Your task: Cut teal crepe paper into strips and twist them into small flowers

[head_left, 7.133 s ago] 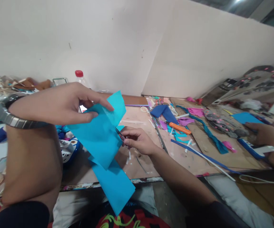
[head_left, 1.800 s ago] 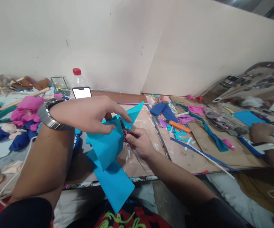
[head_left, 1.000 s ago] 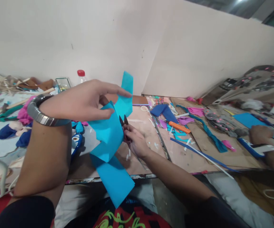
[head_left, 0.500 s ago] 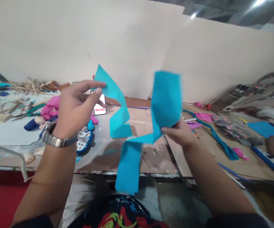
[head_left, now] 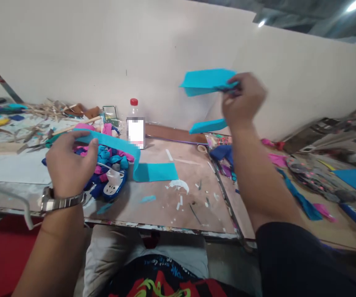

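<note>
My left hand (head_left: 73, 161), with a metal watch at the wrist, pinches one end of a bright blue strip (head_left: 113, 142) between thumb and fingers. That strip runs right above the table, curls, and its loose end lies low over the tabletop; whether it touches is unclear. Raised in front of the wall, my right hand (head_left: 244, 99) grips another folded blue strip (head_left: 209, 80), blurred by motion. Below it, a lower blue length (head_left: 207, 126) shows, partly hidden behind my right forearm. Whether the strips are paper or cloth I cannot tell.
A blue-and-white power strip (head_left: 114, 185) sits beside a heap of blue and pink cloth pieces (head_left: 102, 156). Behind stand a phone (head_left: 136, 134) and a red-capped bottle (head_left: 134, 102). Pliers (head_left: 46, 143) lie left. White scraps (head_left: 179, 185) dot the tabletop (head_left: 165, 210).
My right hand has risen, lifting its blue strip up against the wall. My left hand has moved left and slightly down, drawing its strip out flatter.
</note>
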`<action>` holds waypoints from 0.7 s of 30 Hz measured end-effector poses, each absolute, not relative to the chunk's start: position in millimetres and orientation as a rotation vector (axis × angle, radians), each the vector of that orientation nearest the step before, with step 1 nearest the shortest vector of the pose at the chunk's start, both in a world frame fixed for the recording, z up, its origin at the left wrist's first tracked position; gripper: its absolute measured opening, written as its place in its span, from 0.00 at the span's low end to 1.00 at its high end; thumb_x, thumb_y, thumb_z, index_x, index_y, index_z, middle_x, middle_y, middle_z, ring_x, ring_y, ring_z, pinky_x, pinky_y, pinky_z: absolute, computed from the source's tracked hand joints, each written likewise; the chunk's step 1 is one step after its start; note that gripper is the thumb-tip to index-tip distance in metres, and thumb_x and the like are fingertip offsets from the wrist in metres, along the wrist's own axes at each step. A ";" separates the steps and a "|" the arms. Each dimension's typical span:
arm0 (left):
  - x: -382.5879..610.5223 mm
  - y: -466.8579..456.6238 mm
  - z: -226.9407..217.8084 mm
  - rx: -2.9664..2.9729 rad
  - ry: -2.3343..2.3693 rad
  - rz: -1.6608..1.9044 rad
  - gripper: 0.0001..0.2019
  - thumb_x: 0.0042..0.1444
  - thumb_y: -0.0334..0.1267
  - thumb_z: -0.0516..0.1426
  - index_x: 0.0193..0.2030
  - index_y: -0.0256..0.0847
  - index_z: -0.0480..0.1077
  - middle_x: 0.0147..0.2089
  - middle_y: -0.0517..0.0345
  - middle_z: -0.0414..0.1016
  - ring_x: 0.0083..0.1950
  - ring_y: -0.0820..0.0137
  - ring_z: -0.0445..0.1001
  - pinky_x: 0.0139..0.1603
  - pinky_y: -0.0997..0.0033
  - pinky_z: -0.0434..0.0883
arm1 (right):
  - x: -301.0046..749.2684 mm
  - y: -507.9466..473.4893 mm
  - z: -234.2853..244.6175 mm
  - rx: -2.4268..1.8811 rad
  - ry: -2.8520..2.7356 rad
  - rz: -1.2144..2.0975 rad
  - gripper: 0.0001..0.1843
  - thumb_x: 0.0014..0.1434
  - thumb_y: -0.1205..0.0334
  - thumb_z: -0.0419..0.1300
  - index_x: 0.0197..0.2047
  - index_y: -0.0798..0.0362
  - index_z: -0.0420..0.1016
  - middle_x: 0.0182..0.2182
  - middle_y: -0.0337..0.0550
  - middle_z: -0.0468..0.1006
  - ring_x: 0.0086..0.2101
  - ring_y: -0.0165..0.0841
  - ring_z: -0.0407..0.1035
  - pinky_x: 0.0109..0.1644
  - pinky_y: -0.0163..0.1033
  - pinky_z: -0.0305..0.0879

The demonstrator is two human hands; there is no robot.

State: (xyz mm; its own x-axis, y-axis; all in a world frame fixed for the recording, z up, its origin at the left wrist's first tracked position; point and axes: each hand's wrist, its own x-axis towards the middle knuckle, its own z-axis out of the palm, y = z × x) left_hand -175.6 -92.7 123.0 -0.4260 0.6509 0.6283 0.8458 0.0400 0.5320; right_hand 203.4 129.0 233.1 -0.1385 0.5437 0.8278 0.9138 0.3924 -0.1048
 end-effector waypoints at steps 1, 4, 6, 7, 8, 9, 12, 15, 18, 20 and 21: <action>-180.0 -92.5 121.2 -1.563 -2.123 -1.282 0.20 0.66 0.50 0.57 0.56 0.39 0.76 0.49 0.48 0.80 0.48 0.56 0.81 0.54 0.56 0.73 | 180.8 137.9 211.5 -1.367 -1.918 -0.443 0.22 0.66 0.73 0.49 0.59 0.67 0.73 0.53 0.56 0.79 0.54 0.39 0.72 0.58 0.44 0.61; -192.5 -94.7 115.2 -1.542 -2.173 -1.193 0.21 0.68 0.51 0.54 0.56 0.39 0.74 0.52 0.47 0.79 0.52 0.53 0.79 0.57 0.55 0.71 | 130.6 154.7 138.9 -1.525 -2.231 -0.147 0.23 0.69 0.64 0.58 0.65 0.61 0.71 0.53 0.54 0.81 0.52 0.42 0.73 0.55 0.42 0.64; -199.6 -96.8 112.1 -1.520 -2.224 -1.179 0.20 0.68 0.52 0.54 0.55 0.38 0.74 0.52 0.46 0.78 0.54 0.52 0.78 0.57 0.54 0.71 | 115.7 156.4 94.2 -1.523 -2.396 -0.009 0.19 0.66 0.60 0.65 0.58 0.60 0.77 0.49 0.53 0.83 0.48 0.39 0.74 0.52 0.38 0.64; -202.6 -97.6 110.9 -1.493 -2.242 -1.193 0.20 0.68 0.51 0.54 0.54 0.38 0.74 0.51 0.46 0.78 0.53 0.52 0.78 0.55 0.54 0.71 | 113.4 155.1 75.4 -1.525 -2.454 0.044 0.17 0.67 0.59 0.65 0.55 0.59 0.79 0.49 0.53 0.83 0.46 0.38 0.74 0.51 0.37 0.64; -205.3 -98.0 109.9 -1.445 -2.245 -1.227 0.19 0.67 0.51 0.55 0.52 0.38 0.74 0.49 0.47 0.78 0.51 0.52 0.79 0.53 0.54 0.71 | 113.9 152.8 59.5 -1.531 -2.492 0.080 0.16 0.69 0.58 0.63 0.54 0.59 0.80 0.49 0.54 0.82 0.46 0.38 0.74 0.51 0.37 0.63; -207.5 -98.0 109.0 -1.404 -2.240 -1.269 0.18 0.65 0.51 0.57 0.51 0.39 0.74 0.48 0.47 0.78 0.50 0.53 0.79 0.51 0.55 0.71 | 116.7 150.0 46.8 -1.541 -2.520 0.108 0.16 0.72 0.57 0.60 0.54 0.59 0.80 0.50 0.55 0.81 0.45 0.38 0.73 0.50 0.37 0.63; -212.2 -96.1 106.8 -1.326 -2.214 -1.469 0.17 0.61 0.50 0.60 0.49 0.39 0.73 0.47 0.51 0.78 0.45 0.57 0.79 0.45 0.57 0.70 | 132.5 141.0 25.6 -1.591 -2.541 0.124 0.20 0.77 0.58 0.50 0.57 0.60 0.78 0.52 0.60 0.78 0.46 0.40 0.72 0.52 0.40 0.62; -213.9 -92.7 107.3 -1.271 -2.159 -1.717 0.15 0.58 0.46 0.61 0.49 0.41 0.72 0.48 0.54 0.77 0.44 0.60 0.78 0.41 0.60 0.71 | 150.4 130.7 22.3 -1.615 -2.527 0.087 0.22 0.77 0.60 0.48 0.61 0.61 0.76 0.54 0.63 0.74 0.51 0.44 0.68 0.57 0.44 0.59; -212.9 -89.8 110.7 -1.184 -2.112 -1.820 0.13 0.55 0.39 0.61 0.47 0.40 0.72 0.49 0.55 0.76 0.45 0.60 0.77 0.39 0.61 0.72 | 162.1 115.1 25.9 -1.601 -2.479 0.025 0.23 0.75 0.59 0.51 0.64 0.62 0.73 0.60 0.68 0.69 0.58 0.52 0.61 0.61 0.50 0.54; -211.9 -87.3 111.7 -1.202 -2.143 -1.823 0.16 0.55 0.39 0.61 0.50 0.39 0.73 0.51 0.56 0.75 0.44 0.62 0.77 0.37 0.63 0.70 | 164.8 101.9 27.3 -1.549 -2.479 0.031 0.22 0.75 0.58 0.51 0.62 0.61 0.75 0.59 0.66 0.71 0.58 0.52 0.60 0.61 0.51 0.53; -211.9 -85.3 110.9 -1.229 -2.167 -1.812 0.18 0.56 0.40 0.61 0.54 0.39 0.73 0.52 0.56 0.75 0.42 0.65 0.76 0.37 0.65 0.69 | 164.9 95.2 27.1 -1.505 -2.506 0.064 0.21 0.75 0.57 0.53 0.59 0.61 0.77 0.56 0.64 0.75 0.56 0.50 0.63 0.60 0.49 0.54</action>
State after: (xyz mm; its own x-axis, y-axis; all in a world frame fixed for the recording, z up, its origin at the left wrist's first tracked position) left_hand -211.9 -85.3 110.9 -0.6801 0.5248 0.5119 0.5966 -0.0097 0.8025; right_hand 164.9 95.2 27.1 -0.4526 0.8767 0.1630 0.8672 0.4753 -0.1484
